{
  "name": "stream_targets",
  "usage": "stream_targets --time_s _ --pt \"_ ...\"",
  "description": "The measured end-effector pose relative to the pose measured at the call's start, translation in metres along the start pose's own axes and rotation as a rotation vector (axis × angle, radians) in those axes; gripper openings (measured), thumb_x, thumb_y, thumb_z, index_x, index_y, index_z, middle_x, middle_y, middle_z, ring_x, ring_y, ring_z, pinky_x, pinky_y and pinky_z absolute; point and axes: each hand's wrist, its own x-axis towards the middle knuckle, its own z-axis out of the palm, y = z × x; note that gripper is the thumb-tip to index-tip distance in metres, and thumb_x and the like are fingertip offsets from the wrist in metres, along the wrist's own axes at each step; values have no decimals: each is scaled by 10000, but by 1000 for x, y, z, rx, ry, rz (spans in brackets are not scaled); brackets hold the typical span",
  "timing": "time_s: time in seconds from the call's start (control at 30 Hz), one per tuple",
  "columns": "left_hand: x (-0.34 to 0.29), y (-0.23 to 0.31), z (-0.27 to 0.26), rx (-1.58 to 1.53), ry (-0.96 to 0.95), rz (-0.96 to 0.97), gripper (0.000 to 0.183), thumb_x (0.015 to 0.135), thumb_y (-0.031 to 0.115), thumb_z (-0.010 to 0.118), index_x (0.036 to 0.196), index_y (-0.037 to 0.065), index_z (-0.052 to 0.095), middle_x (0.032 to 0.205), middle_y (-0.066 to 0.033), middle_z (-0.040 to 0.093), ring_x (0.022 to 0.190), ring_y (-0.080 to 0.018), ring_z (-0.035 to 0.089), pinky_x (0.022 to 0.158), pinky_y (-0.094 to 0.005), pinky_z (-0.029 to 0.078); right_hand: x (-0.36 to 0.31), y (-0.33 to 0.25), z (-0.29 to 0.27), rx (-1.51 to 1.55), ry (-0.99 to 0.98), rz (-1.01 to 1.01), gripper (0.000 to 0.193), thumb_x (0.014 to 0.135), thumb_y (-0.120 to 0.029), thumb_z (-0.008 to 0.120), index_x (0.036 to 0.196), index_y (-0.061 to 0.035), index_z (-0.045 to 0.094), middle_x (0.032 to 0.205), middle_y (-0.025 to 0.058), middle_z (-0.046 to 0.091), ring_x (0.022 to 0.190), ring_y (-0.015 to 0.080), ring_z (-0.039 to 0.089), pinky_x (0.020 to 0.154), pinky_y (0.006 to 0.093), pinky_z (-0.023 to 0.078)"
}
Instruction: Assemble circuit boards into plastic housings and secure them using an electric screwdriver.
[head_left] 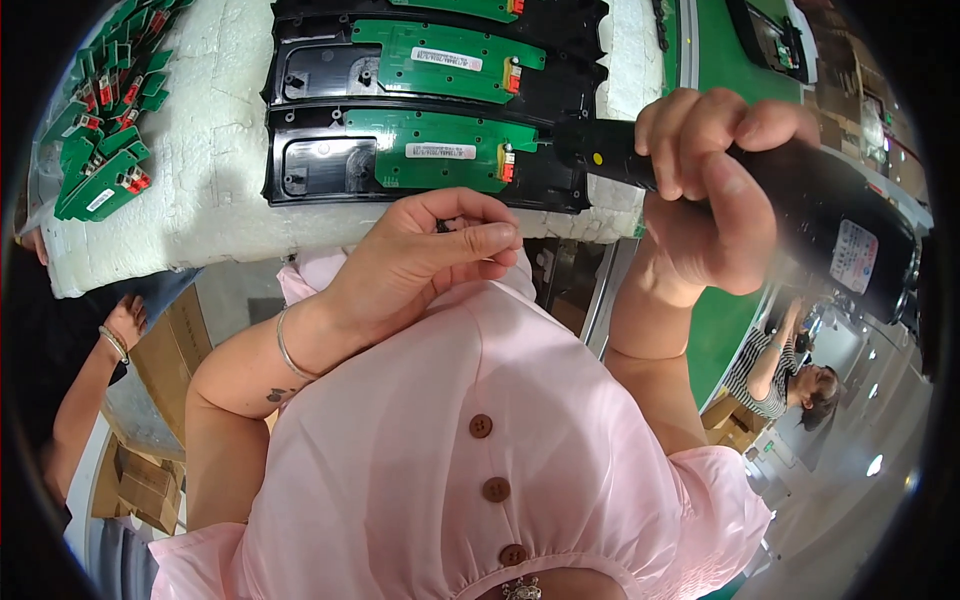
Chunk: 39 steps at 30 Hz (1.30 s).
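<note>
In the head view, a black, barrel-shaped tool point(800, 205) is clasped at 2 o'clock by the right hand point(715, 185), its nose pointed toward 9 o'clock over the nearest black housing point(325, 165); contact cannot be told. Near the centre, toward 11 o'clock, the left hand point(425, 245) is loosely curled, apart from the right, around a small dark piece point(445, 226). The tool is probably weighty, rigid and smooth, best gripped around its barrel. The green circuit board point(425, 174), lying in the housing at 12 o'clock, is presumably light, stiff and fragile, best held by its edges.
</note>
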Motion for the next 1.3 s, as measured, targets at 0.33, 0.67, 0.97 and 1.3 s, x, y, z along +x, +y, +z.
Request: stream_targets --time_s 0.33,0.67,0.97,1.3 --pt "-3 -2 2 -195 45 18 124 851 102 502 939 21 535 844 -65 587 755 -103 592 680 -193 517 -9 -42 -10 449 -486 -202 363 662 -80 691 925 -113 444 664 -21 578 590 75 558 596 196 478" --pt "-13 -5 -9 -229 -69 59 249 861 242 500 985 32 548 878 -66 579 802 -115 565 733 -226 478 -5 -34 12 436 -494 -141 344 646 -98 623 936 -118 438 610 -33 559 534 42 540 586 191 467" --pt "-36 -1 -15 -250 103 89 356 897 198 396 1117 -82 408 1027 -179 529 930 -248 553 834 -280 446 -2 5 59 267 -229 -18 386 695 -78 415 1079 -109 404 577 -24 406 482 100 386 558 282 369" --pt "-40 -1 -29 -8 -29 130 225 871 173 473 995 -13 507 915 -119 582 837 -173 582 718 -236 476 1 8 71 193 -354 -9 290 706 -64 448 987 -87 378 595 18 406 488 124 372 520 295 352"
